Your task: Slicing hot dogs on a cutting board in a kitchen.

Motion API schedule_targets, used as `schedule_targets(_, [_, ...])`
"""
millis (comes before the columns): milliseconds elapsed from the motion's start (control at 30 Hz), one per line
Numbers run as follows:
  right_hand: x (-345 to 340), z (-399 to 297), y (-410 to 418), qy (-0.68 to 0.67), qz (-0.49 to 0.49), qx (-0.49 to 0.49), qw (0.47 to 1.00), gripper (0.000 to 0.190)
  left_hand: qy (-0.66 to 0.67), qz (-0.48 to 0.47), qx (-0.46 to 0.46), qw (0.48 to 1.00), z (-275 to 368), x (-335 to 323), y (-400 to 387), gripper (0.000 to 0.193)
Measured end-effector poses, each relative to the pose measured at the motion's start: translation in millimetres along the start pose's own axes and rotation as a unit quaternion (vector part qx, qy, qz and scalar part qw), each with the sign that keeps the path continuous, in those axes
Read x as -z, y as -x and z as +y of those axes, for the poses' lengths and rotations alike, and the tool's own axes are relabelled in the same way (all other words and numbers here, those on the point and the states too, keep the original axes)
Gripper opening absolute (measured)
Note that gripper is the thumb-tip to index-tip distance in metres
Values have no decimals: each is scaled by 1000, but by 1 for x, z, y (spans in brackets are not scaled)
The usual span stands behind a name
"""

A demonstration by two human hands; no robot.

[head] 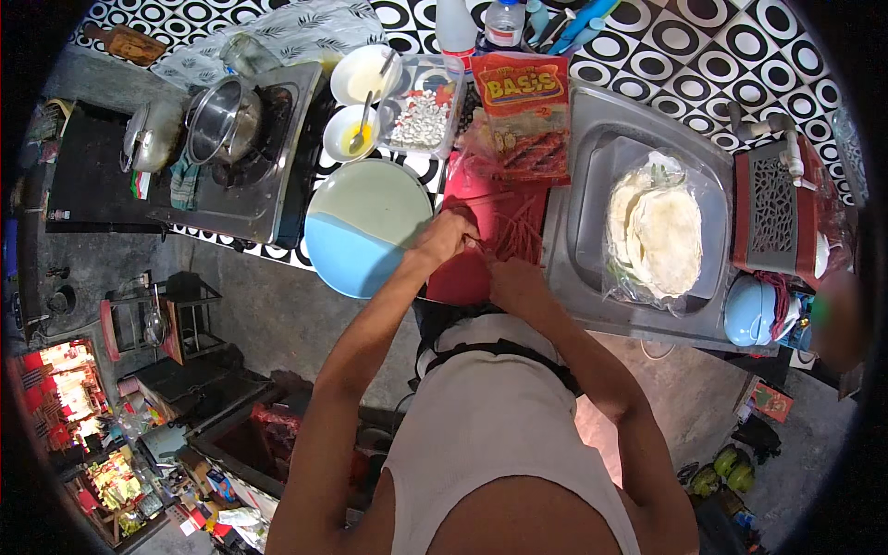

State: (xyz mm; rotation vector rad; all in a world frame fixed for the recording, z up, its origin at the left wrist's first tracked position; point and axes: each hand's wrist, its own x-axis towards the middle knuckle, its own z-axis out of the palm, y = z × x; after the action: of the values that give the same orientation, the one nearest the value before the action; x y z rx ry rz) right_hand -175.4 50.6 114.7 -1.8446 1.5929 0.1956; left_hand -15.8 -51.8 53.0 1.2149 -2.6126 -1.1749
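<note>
My left hand [451, 234] is curled over a red cutting board [454, 281], its fingertips pointing toward my right hand. My right hand [519, 283] is a curled fist at the board's near right side. Whatever either hand may hold is hidden by the fingers and shade. Thin red sausage strips [517, 232] lie heaped on the board just beyond my right hand. At the board's far end rests a red printed food packet [524, 118], with clear plastic crumpled beside it. Left of the board, a round plate [368, 229] sits close to my left forearm.
A clear tub [422, 114] holds chopped white and red pieces. Beside it are a bowl of yellow liquid with a spoon [357, 142] and a bowl of pale liquid [366, 75]. Bagged flatbreads [666, 236] lie over the sink [579, 270]. A pot [223, 121] stands on the stove [277, 208].
</note>
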Motion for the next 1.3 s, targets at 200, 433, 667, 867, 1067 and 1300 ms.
schedule_targets(200, [-2,-1,3,-2,17,9,1000,53,1,34,-18,999,3,-1,1,29])
schedule_targets(433, [6,-5,5,-11,1,-9,1000,34,-48,50,-99,993,11,3,6,34])
schedule_targets(667, [8,-3,4,4,-32,-18,999,47,-48,24,-66,996,15,0,6,33])
schedule_targets(867, [7,-5,9,9,-13,-12,1000,40,-8,-1,-34,999,7,-5,3,28])
schedule_targets(1067, [16,-7,13,6,-42,-1,999,32,-11,-11,-15,1000,10,-1,2,27])
schedule_targets(1300, [23,-10,21,1,-45,-21,999,23,-3,-24,-12,1000,11,-2,1,26])
